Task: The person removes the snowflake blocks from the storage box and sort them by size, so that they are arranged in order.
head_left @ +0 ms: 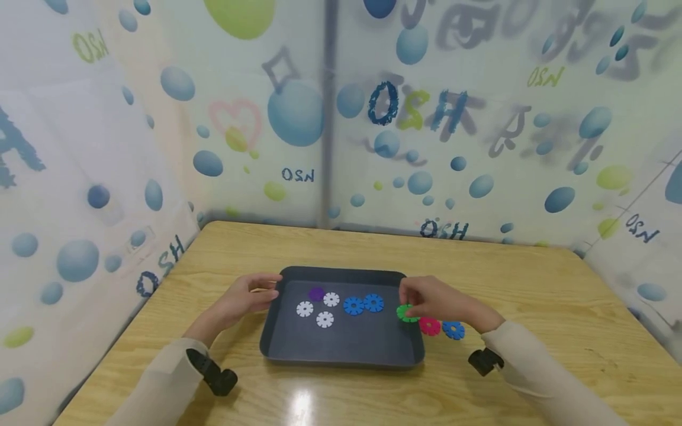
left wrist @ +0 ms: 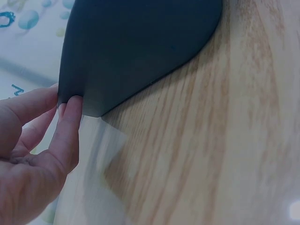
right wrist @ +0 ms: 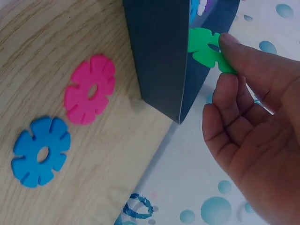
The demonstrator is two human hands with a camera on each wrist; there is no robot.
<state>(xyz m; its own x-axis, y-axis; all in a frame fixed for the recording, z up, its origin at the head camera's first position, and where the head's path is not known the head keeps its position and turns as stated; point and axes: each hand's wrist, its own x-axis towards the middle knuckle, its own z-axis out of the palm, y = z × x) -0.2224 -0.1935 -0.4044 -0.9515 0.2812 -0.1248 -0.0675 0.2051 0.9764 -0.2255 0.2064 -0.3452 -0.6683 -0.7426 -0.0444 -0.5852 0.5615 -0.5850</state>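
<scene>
green notched disc (right wrist: 202, 47) hangs at the right rim of the tray (head_left: 341, 350), pinched in our right hand (head_left: 439, 300), while our left hand (head_left: 238, 303) lightly pinches its left rim; we seem mid-transfer and probably need to lower the disc inside, then let go.

On the head feed I get a bench (head_left: 533, 284) of pale yellowish wood, its grain running in fine streaks, its far corners rounded; near the front, a bright glare shines off the surface. A dark grey rectangular tray (head_left: 351, 346) sits flat on it. Just right of that, my right wrist feed shows a pink notched disc (right wrist: 89, 77) and, farther out, a blue notched disc (right wrist: 42, 139), both flat on the wood, apart from each other.
</scene>
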